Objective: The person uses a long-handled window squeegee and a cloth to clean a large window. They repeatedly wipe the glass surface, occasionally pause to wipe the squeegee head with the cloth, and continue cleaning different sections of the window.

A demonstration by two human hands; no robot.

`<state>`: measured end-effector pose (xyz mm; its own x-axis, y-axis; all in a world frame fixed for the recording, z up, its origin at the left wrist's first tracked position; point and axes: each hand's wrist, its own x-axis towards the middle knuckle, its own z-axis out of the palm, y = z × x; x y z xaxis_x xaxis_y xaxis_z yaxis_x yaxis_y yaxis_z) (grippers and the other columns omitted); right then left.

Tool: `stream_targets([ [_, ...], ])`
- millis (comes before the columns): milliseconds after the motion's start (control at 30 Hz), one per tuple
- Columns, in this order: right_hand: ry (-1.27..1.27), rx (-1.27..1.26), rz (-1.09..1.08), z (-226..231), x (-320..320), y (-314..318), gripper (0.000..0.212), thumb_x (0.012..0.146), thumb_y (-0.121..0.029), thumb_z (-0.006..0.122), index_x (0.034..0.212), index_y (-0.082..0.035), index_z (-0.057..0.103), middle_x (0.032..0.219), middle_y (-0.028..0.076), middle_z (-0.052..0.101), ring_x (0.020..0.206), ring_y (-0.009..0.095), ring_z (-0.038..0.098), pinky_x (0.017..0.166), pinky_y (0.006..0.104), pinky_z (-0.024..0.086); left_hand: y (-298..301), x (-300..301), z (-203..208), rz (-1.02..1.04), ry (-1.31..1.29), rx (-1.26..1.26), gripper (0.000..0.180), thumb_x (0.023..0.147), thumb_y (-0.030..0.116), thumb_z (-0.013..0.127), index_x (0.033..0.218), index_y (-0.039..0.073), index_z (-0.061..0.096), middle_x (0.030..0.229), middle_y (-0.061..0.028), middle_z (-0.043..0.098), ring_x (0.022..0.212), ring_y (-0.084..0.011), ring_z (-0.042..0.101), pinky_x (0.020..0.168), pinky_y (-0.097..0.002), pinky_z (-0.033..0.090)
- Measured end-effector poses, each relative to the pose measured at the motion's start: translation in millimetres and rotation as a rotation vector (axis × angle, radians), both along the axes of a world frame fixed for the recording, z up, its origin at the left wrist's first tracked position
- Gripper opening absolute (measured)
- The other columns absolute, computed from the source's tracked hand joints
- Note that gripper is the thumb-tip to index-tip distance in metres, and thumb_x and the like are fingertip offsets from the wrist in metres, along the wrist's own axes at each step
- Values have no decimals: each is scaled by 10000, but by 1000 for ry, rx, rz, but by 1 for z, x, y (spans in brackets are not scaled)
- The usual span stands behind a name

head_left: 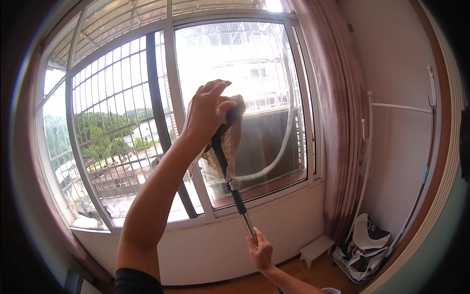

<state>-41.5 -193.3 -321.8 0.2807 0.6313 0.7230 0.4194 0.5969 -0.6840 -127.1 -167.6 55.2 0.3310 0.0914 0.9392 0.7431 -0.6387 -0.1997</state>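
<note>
A long-handled cleaning tool slants up in front of the window, with a dark shaft and a metal pole [248, 224]. A limp brown cloth [235, 142] hangs over its dark upper end. My left hand [206, 109] is raised at that end, fingers curved and thumb against the cloth-covered head; part of its grip is hidden. Lower down, my right hand [261, 253] is wrapped around the metal pole. Behind the tool is a sliding window pane [267, 142], but whether the cloth touches the glass I cannot tell.
Metal bars [110, 117] stand outside the left pane. A pink curtain [338, 117] hangs at the right. Past it is a white rack [399, 105] with a pole leaning by it. A small white stool [317, 249] and a bin of shoes [364, 255] are on the floor.
</note>
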Motion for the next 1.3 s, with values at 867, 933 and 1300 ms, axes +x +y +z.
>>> stream_targets([
  [867, 175, -53, 466, 34, 18, 29, 288, 857, -89, 591, 1134, -18, 558, 631, 4, 504, 537, 65, 445, 488, 228, 388, -26, -22, -151, -205, -279, 291, 414, 844, 280, 613, 1094, -25, 487, 1075, -174, 554, 1021, -319, 517, 885, -407, 397],
  [933, 226, -135, 569, 42, 19, 37, 284, 871, -80, 570, 1149, -27, 549, 654, -13, 513, 548, 52, 444, 489, 210, 384, -24, -25, -219, -219, -487, 36, 299, 773, 96, 634, 1015, -6, 492, 966, -158, 565, 908, -308, 544, 803, -393, 420],
  [1300, 433, -120, 1130, 123, -6, 55, 394, 919, -159, 520, 1276, -21, 427, 795, 40, 527, 575, 58, 450, 489, 205, 413, -16, -9, -426, -797, -826, -1342, 398, 839, 248, 612, 1128, 5, 487, 987, -171, 592, 868, -230, 590, 772, -334, 475],
])
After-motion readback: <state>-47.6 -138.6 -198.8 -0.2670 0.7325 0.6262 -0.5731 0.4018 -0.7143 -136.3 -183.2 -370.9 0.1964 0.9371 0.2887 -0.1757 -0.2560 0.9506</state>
